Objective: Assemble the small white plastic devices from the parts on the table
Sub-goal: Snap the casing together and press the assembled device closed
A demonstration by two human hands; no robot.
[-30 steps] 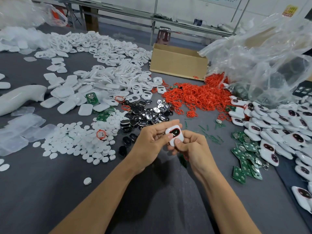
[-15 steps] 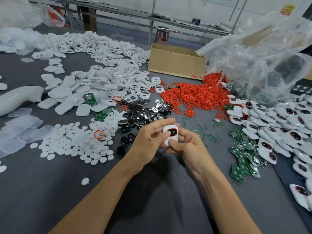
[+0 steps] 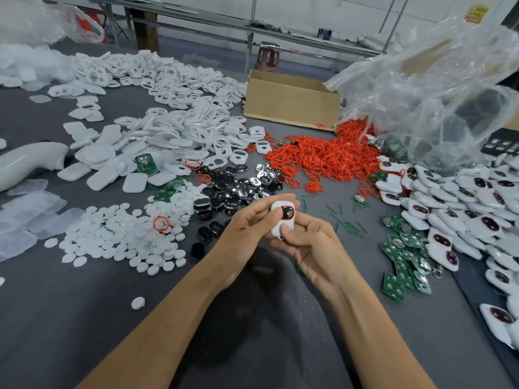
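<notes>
Above mid-desk, my left hand and right hand together pinch the white device: long axis 12–6 o'clock, red-rimmed window toward 12; one second ago it leaned toward 11.

A long metal bench and a dark red stool stand before a white wall.

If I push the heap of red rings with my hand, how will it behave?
The red rings look thin and bent out of round, so they are probably floppy and light. They lie tangled in a heap, so a push likely drags clumps rather than single rings.
</notes>
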